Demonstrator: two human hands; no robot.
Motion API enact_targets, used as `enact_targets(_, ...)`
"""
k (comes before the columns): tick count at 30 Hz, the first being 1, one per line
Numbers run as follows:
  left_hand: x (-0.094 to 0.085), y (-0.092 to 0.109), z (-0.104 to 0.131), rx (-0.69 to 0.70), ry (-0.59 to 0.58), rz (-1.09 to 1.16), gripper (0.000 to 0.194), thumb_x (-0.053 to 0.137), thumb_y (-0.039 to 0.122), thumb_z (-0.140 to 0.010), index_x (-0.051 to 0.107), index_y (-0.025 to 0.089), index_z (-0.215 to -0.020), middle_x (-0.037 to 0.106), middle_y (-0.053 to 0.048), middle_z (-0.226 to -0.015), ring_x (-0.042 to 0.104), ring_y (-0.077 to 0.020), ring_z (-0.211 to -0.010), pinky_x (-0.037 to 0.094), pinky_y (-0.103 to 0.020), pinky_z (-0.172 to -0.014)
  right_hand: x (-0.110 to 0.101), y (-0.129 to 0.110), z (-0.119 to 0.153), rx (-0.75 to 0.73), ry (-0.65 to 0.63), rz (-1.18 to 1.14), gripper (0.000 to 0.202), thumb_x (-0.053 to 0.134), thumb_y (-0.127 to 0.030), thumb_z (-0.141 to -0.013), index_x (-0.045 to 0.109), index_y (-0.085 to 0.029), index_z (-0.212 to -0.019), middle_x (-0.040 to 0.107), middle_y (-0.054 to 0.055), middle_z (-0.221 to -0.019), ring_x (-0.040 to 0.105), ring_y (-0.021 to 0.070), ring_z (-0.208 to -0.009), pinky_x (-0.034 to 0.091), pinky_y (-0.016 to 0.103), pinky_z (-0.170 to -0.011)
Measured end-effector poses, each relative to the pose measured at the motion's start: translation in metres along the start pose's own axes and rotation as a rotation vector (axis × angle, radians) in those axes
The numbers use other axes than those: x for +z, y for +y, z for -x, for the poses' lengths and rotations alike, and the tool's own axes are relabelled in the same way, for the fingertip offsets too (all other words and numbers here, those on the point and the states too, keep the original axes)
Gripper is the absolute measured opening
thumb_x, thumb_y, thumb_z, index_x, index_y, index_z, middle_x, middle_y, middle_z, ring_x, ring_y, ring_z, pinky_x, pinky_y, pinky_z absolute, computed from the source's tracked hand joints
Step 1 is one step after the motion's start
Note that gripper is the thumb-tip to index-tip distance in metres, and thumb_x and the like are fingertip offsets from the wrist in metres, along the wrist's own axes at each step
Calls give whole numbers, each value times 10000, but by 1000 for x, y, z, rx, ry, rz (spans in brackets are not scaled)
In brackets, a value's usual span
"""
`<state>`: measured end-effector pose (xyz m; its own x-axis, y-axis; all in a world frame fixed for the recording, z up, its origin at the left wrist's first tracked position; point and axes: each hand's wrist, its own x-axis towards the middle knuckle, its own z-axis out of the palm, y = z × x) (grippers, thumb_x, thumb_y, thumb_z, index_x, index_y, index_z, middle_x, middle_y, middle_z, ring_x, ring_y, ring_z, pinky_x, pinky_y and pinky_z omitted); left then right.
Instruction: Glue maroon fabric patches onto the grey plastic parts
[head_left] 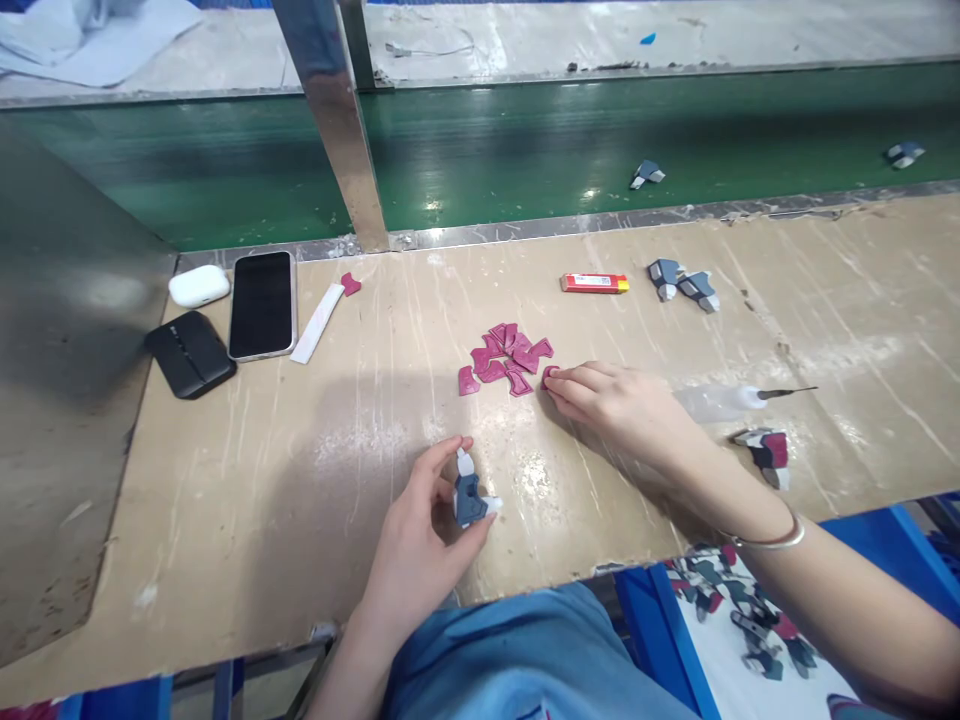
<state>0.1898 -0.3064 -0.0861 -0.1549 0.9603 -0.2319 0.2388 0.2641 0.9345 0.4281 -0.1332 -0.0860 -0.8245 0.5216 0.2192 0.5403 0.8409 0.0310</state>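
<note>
I have the left hand near the middle of the desk, thumb and fingers pinching a grey part across its ends. On the right hand, the fingers are bunched together, tips on a red piece at the right edge of the loose pile; I can't tell whether they pinch it or just press.

Judging progress from here, the grey part in hand shows no red on the side I can see. The near-right part already carries red, as do some in the blue bin below. The far-right pair shows none, and the pile lies loose, so plenty looks unfinished.

My count on the desk: four grey parts, one held, two at far right, one at near right. Two more lie on the green belt. The bin's parts overlap too much to count. Red pieces in the pile overlap too, roughly a dozen; a single one touches the white strip at left. I count one phone, one white case, one black box, one red-and-yellow stick and one bottle.
</note>
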Motion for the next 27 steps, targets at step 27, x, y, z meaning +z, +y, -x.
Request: enact_targets(27,-1,5,-4,29,-11,20,643,694,91,-790,569,302,-1385,772,2,-1186,672,-119,-751,578,-254,-734,-13,-116,11,-119,342,-544,206,561,-43,-1032,737,-65,-1137,849,138,-1075,812,210,-1090,691,298,-932)
